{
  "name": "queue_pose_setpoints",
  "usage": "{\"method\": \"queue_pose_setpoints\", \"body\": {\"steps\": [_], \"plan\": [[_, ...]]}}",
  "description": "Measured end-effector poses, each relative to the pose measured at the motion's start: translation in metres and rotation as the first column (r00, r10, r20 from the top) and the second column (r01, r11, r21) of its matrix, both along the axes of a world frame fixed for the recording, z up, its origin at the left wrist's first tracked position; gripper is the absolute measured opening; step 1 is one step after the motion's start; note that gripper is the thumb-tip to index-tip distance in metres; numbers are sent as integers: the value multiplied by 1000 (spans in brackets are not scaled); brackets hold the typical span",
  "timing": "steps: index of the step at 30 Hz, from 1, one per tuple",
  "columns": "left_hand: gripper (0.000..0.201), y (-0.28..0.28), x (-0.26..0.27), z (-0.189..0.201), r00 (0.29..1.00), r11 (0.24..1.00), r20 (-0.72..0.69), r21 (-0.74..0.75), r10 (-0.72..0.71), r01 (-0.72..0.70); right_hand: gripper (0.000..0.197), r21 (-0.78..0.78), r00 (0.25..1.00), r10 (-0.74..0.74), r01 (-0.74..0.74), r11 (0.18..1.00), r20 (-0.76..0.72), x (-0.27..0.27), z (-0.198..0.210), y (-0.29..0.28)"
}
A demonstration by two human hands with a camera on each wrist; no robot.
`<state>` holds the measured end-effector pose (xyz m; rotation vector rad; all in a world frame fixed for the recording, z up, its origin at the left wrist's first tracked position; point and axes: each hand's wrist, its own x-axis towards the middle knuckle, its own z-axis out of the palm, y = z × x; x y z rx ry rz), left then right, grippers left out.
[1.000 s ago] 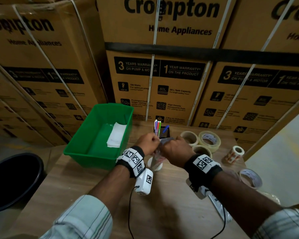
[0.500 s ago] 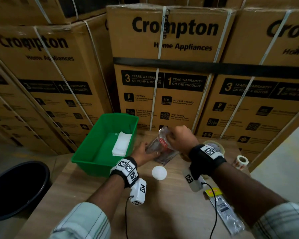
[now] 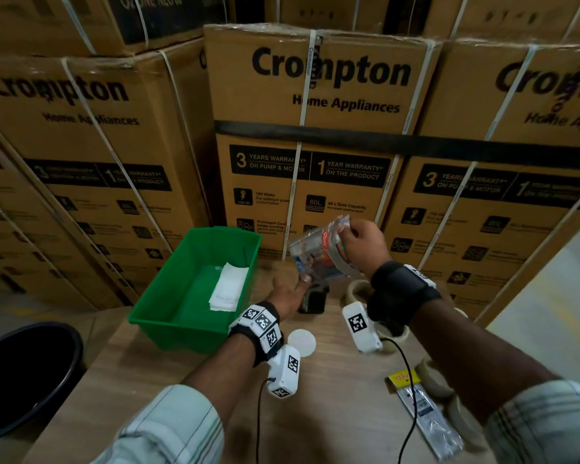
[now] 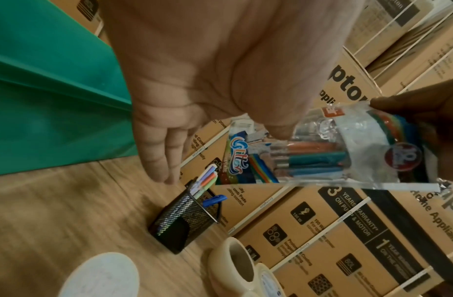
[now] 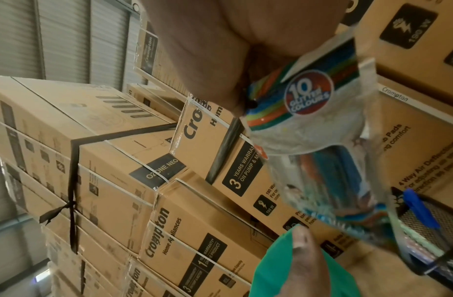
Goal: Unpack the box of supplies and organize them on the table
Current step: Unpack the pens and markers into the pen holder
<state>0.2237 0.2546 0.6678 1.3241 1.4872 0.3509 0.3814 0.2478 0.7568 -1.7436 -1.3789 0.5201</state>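
Observation:
My right hand (image 3: 347, 232) pinches the upper end of a clear glitter-pen packet (image 3: 318, 254) and holds it tilted, open end down, above a black mesh pen holder (image 3: 313, 298). The wrist views show several coloured pens inside the packet (image 4: 322, 154) (image 5: 309, 124). The pen holder (image 4: 187, 219) stands on the wooden table with several pens in it. My left hand (image 3: 297, 284) reaches out flat under the packet's lower end, fingers (image 4: 164, 152) straight, holding nothing. The green bin (image 3: 195, 289) at left holds a stack of white napkins (image 3: 228, 288).
Tape rolls (image 3: 357, 289) (image 4: 235, 261) lie to the right of the holder, more by my right forearm. A white disc (image 3: 301, 342) and a flat packet with a yellow label (image 3: 422, 416) lie on the table. A black bin (image 3: 24, 373) stands low left. Stacked cartons (image 3: 315, 128) wall off the back.
My right hand has raised the packet and tipped it over the pen holder. My left hand let go of the packet's lower end and now lies flat beneath it.

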Motion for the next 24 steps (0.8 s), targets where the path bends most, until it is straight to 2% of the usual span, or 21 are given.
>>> {"method": "queue_pose_setpoints", "body": {"steps": [1, 2, 5, 8, 11, 14, 16, 18, 22, 23, 24], "plan": [[132, 1, 5, 2, 999, 1000, 44, -25, 1, 0, 38, 16, 1000, -2, 2, 1000, 2, 0, 3, 1], [133, 3, 9, 2, 997, 998, 75, -57, -4, 8, 37, 27, 1000, -1, 1, 1000, -11, 0, 5, 3], [101, 3, 16, 12, 993, 986, 117, -159, -26, 45, 24, 16, 992, 4, -2, 1000, -126, -3, 8, 4], [99, 1, 22, 22, 979, 979, 201, -206, 35, 7, 23, -5, 966, 24, -27, 1000, -256, -6, 8, 1], [98, 6, 24, 19, 942, 969, 316, -245, 111, -32, 26, -23, 959, 76, -86, 996, -273, -11, 6, -5], [82, 8, 21, 13, 889, 966, 424, -247, 173, -70, 27, -25, 967, 121, -130, 991, -225, -17, 0, -11], [78, 10, 18, 10, 870, 956, 434, -265, 235, -126, 27, -13, 977, 109, -113, 994, -184, -18, -8, -12], [74, 12, 14, 7, 892, 958, 385, -247, 234, -145, 26, -25, 981, 113, -118, 993, -155, -19, -12, -14], [40, 14, 4, 2, 934, 961, 248, -159, 259, -224, 22, -53, 971, 227, -224, 973, 77, -21, -17, -15], [52, 17, -1, -1, 949, 967, 191, -93, 252, -238, 23, -68, 951, 261, -253, 965, 164, -21, -18, -16], [77, 22, -5, -7, 967, 975, 121, -7, 222, -223, 22, -98, 921, 303, -288, 953, 246, -22, -20, -16]]}}
